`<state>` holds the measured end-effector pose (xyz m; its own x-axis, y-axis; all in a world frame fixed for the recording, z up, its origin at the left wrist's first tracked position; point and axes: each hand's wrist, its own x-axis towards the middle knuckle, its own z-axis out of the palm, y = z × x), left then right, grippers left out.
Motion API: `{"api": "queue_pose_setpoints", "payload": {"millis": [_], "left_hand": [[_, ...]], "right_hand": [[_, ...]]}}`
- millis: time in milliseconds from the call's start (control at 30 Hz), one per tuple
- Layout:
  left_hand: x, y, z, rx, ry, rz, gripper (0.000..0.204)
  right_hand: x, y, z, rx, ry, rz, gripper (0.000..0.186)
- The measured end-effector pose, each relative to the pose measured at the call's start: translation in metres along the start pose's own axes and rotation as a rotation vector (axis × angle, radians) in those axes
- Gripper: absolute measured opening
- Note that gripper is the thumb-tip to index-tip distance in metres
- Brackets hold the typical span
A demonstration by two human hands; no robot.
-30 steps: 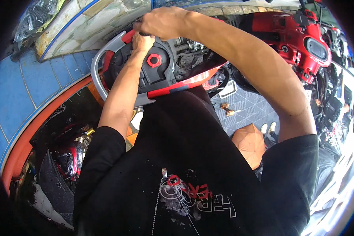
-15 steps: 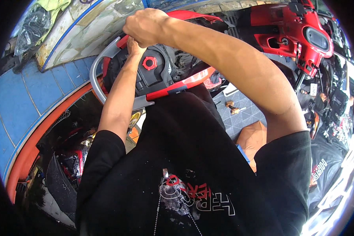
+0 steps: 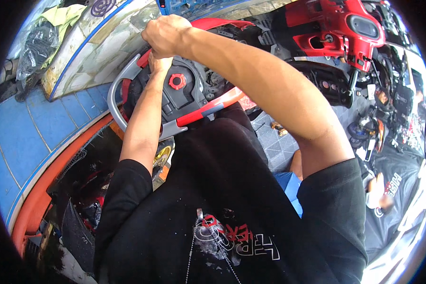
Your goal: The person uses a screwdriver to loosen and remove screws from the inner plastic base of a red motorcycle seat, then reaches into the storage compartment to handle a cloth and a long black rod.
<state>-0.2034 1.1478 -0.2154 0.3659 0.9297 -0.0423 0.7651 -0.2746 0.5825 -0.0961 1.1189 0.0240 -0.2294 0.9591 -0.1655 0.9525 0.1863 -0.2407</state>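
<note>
My right hand [image 3: 166, 35] is closed above my left hand [image 3: 157, 62], at the far side of a scooter's rear body; what it grips is hidden, as are my left fingers. Below them are a red-and-black body section with a red fuel cap [image 3: 177, 81], a curved grey grab rail [image 3: 113, 99] and a red side panel [image 3: 219, 103]. Another red strip [image 3: 222, 23] runs behind my right hand.
The scooter's red front [image 3: 341, 33] is at upper right, parked motorcycles [image 3: 364, 132] and another person [image 3: 379, 189] at right. An orange tool [image 3: 278, 128] lies on the grey tiled floor [image 3: 274, 146]. A stone-faced wall [image 3: 99, 52] and blue tiled ledge [image 3: 38, 128] are at left.
Both hands have shifted left and slightly down in the picture, still held together. The view has turned a little, showing more motorcycles and a person at right.
</note>
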Motion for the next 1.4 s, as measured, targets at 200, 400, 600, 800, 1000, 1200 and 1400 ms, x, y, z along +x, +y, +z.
{"api": "queue_pose_setpoints", "payload": {"millis": [200, 400, 600, 800, 1000, 1200, 1400], "left_hand": [[0.004, -0.019, 0.013, -0.011, 0.125, 0.146, 0.04], [0.001, -0.016, 0.017, 0.072, 0.034, 0.385, 0.02], [0.006, -0.038, -0.005, 0.091, -0.046, 0.344, 0.023], [0.019, -0.026, 0.006, -0.231, -0.142, 0.281, 0.031], [-0.082, 0.059, -0.037, -0.553, -0.72, -0.001, 0.023], [-0.243, 0.121, 0.031, 0.065, -1.283, 0.36, 0.022], [-0.383, 0.128, 0.175, 0.262, -1.362, 0.482, 0.015]], "right_hand": [[0.004, -0.015, -0.003, 0.002, -0.018, 0.093, 0.024], [-0.056, -0.031, -0.093, -0.01, -0.024, 0.208, 0.016], [-0.27, -0.031, -0.049, 0.417, -0.183, 0.785, 0.033], [-0.549, -0.122, 0.195, 1.636, -0.165, 1.291, 0.029], [-0.63, -0.278, 0.291, 2.045, 0.525, 1.938, 0.027], [-0.679, -0.267, 0.377, 2.076, 0.785, 2.157, 0.029], [-0.748, -0.157, 0.469, 2.084, 0.673, 2.099, 0.038]]}}
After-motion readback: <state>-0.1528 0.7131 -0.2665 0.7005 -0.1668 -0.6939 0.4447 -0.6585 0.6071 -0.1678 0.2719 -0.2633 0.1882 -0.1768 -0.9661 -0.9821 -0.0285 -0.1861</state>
